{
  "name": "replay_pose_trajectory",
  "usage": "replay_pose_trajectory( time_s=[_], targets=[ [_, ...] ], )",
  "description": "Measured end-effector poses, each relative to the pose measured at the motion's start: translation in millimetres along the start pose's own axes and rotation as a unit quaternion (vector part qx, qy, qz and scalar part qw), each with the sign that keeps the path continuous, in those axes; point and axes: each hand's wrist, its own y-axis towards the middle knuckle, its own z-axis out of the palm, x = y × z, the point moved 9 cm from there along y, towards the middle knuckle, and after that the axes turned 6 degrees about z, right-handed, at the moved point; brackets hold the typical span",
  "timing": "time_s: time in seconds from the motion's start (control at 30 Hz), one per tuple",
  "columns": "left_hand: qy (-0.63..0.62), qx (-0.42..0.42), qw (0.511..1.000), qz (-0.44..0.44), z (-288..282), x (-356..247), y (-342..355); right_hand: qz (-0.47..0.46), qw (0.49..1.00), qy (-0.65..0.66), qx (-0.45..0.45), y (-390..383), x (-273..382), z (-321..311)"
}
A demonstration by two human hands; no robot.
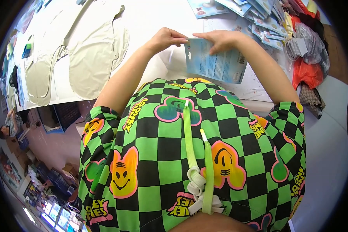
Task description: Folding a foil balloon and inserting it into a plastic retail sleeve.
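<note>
A light blue flat printed packet (pixel 216 67) with a hang slot is held upright at the white table's near edge. My left hand (pixel 166 40) pinches its upper left corner between thumb and finger. My right hand (pixel 224 40) grips its top edge toward the right, index finger reaching left along it and thumb on the printed face. The packet's back side is hidden.
Cream fabric pieces (pixel 92 65) lie on the white table (pixel 143 23) at left. Piles of similar packets (pixel 266 31), plastic bags (pixel 313 54) and a red bag (pixel 305 73) crowd the right. A blue crate (pixel 58 116) stands below at left. Another person (pixel 9 127) is farther left.
</note>
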Motion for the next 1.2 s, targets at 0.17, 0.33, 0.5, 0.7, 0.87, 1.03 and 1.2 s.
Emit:
replay_pose_trajectory(
  time_s=[0.17, 0.33, 0.5, 0.7, 0.87, 1.03, 1.2],
  targets=[
    [0.028, 0.05, 0.998, 0.017, 11, -14, 5, 0.024, 1.0, 0.015, 0.01, 6, 3, 4],
    [0.035, 0.025, 0.999, 0.001, -2, -10, 2, 0.014, 0.995, 0.029, -0.093, 2, -11, -11],
    [-0.003, -0.022, 1.0, -0.019, -25, 1, -5, 0.034, 0.987, 0.146, -0.053, -25, -55, -29],
    [0.091, 0.01, 0.996, 0.023, -22, -16, 7, 0.06, 0.958, 0.264, -0.09, -39, -62, -29],
    [0.136, 0.042, 0.989, 0.044, -9, -24, 13, 0.027, 0.962, 0.247, -0.115, -36, -43, -21],
    [0.259, -0.121, 0.934, 0.217, -27, -59, 12, 0.089, 0.916, 0.37, -0.127, -31, -73, -3],
    [0.138, -0.276, 0.948, 0.075, -63, -26, -25, 0.159, 0.801, 0.572, -0.083, -18, -105, 59]
  ],
)
